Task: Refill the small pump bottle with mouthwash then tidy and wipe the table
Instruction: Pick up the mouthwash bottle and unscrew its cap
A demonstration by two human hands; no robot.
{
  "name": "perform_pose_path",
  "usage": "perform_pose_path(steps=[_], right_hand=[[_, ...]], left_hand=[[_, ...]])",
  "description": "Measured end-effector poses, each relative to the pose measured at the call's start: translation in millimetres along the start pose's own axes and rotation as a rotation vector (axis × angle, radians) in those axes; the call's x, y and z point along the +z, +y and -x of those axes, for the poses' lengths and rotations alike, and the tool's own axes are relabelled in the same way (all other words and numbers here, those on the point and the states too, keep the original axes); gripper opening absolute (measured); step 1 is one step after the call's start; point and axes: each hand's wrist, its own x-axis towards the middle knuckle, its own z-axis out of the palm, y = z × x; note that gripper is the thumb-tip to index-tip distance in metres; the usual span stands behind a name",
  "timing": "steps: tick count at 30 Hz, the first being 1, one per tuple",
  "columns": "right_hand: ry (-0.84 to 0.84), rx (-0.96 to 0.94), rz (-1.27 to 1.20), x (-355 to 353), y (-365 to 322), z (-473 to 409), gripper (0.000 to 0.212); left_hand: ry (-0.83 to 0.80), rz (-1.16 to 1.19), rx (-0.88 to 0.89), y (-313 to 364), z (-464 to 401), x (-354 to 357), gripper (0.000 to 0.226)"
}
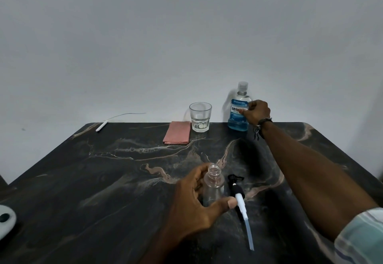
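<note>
A small clear pump bottle (213, 185) stands upright and uncapped on the dark marble table (116, 181). My left hand (194, 203) is wrapped around it from the left. Its pump head (240, 197), black with a white stem and clear tube, lies flat on the table just right of the bottle. At the far right edge stands the blue mouthwash bottle (238, 116), capped. My right hand (256, 112) is closed on its right side.
An empty drinking glass (200, 116) stands left of the mouthwash, with a folded pink cloth (177, 132) beside it. A white cable (103, 125) lies at the far left corner. A pale rounded object (6, 222) sits at the near left edge.
</note>
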Motion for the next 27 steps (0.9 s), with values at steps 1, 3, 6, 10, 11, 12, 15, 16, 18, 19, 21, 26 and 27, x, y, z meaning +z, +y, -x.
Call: perform_pose_path(steps=[1, 3, 6, 10, 11, 12, 15, 16, 18, 19, 21, 26, 27], right_hand=[[0.003, -0.001, -0.003, -0.8, 1.6, 1.7, 0.034], [0.008, -0.015, -0.013, -2.7, 4.3, 7.2, 0.034], [-0.007, -0.063, -0.026, -9.4, 7.5, 20.5, 0.035], [-0.08, -0.119, -0.143, -30.4, 6.6, 48.6, 0.034], [-0.105, -0.131, -0.182, -37.7, 5.5, 57.0, 0.032], [-0.129, -0.138, -0.221, -46.7, 4.7, 66.8, 0.031], [-0.196, -0.153, -0.287, -76.3, 0.1, 99.8, 0.032], [-0.22, -0.157, -0.311, -85.4, -1.7, 110.6, 0.033], [-0.258, -0.169, -0.347, -105.4, -6.0, 134.7, 0.035], [-0.272, -0.177, -0.359, -115.0, -7.4, 147.1, 0.034], [-0.301, -0.192, -0.376, -131.7, -8.3, 169.7, 0.034], [-0.358, -0.231, -0.411, -159.1, -5.5, 219.9, 0.037], [-0.371, -0.236, -0.424, -162.4, -4.8, 229.1, 0.038]], left_hand=[[-0.001, 0.018, -0.007, 0.9, 0.8, 0.6, 0.065], [0.017, 0.075, -0.01, 0.7, 0.9, 1.6, 0.084], [0.104, 0.234, -0.042, -1.1, -4.8, 1.8, 0.107], [0.254, 0.329, 0.006, -1.5, -9.5, -2.8, 0.108], [0.288, 0.321, 0.027, -1.5, -9.0, -3.6, 0.104], [0.312, 0.308, 0.051, 0.0, -7.7, -4.4, 0.101], [0.423, 0.305, 0.079, 10.2, -6.6, -7.9, 0.106], [0.462, 0.304, 0.091, 14.4, -6.4, -9.1, 0.11], [0.519, 0.254, 0.139, 22.1, -3.0, -10.0, 0.108], [0.541, 0.217, 0.175, 25.2, 0.2, -9.3, 0.098], [0.592, 0.146, 0.245, 30.8, 5.9, -4.9, 0.063], [0.643, 0.013, 0.47, 55.9, 16.7, 16.0, 0.033], [0.612, -0.005, 0.498, 60.4, 19.7, 20.9, 0.034]])
